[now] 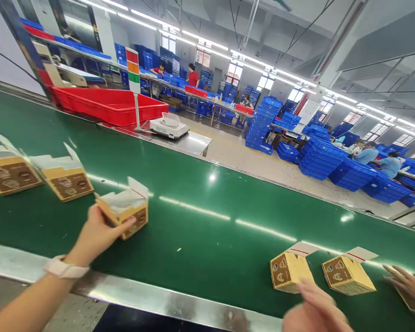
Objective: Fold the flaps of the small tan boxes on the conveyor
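My left hand (103, 233) is closed around a small yellow-and-brown cardboard box (138, 221), thumb on its near face. The box's top is up, with a white flap raised and whitish wrapping showing inside. At the lower right, my right hand (316, 306) is slightly blurred, its fingers stretched out. Its fingertips overlap the near edge of another box (290, 272); whether they touch it I cannot tell. That box has its white flap, marked with a red line, sticking out. Beside it sits a similar box (349, 275).
Two more open boxes, one (67, 184) nearer and one (12, 175) farther left, sit on the green conveyor belt (200, 240). Another person's hand (411, 288) reaches in at the right edge. Beyond the belt are a red tray (114, 106), a scale (169, 127) and stacked blue crates (263, 122).
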The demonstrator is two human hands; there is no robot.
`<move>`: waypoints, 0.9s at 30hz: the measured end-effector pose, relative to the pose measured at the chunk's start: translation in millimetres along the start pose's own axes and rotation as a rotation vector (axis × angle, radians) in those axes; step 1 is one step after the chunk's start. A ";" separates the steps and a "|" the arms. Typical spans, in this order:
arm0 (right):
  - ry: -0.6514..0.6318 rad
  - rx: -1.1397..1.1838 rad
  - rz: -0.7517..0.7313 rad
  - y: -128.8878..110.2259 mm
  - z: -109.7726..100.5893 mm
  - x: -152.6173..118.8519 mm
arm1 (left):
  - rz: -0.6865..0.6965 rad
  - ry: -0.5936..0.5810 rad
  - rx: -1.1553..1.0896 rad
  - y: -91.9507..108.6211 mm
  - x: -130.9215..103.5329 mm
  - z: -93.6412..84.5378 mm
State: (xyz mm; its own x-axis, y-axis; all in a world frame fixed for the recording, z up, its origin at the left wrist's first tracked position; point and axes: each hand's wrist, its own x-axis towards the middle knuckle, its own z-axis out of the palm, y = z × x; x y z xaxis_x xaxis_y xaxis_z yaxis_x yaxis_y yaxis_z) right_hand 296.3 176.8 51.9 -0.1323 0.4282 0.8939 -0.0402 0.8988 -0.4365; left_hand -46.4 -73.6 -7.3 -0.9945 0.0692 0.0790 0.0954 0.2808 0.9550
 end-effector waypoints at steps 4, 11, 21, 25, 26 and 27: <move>-0.540 0.209 -0.061 -50.5 64.7 -17.7 | 0.048 -0.155 -0.049 22.2 -54.0 51.3; -0.948 0.013 0.092 -48.7 126.4 -40.7 | 0.222 -0.343 -0.105 19.2 -109.3 83.5; -1.268 0.124 0.230 -29.7 140.6 17.3 | 0.917 -0.423 0.025 10.4 -105.0 80.9; -1.454 0.129 0.137 -19.5 141.0 29.5 | 1.063 -0.463 0.133 13.9 -88.7 82.3; -1.478 0.143 0.148 -16.4 139.8 30.8 | 1.085 -0.475 0.156 14.9 -85.4 83.5; -1.472 0.175 0.184 -13.0 137.7 31.0 | 1.096 -0.485 0.173 15.8 -83.0 84.8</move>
State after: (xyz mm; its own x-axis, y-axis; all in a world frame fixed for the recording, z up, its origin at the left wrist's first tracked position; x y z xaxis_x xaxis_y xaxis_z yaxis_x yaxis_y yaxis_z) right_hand 156.3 165.5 71.2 -0.9988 -0.0404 -0.0287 -0.0133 0.7761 -0.6304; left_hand 41.4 6.3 -23.0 -0.2659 0.6915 0.6716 0.9184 -0.0299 0.3945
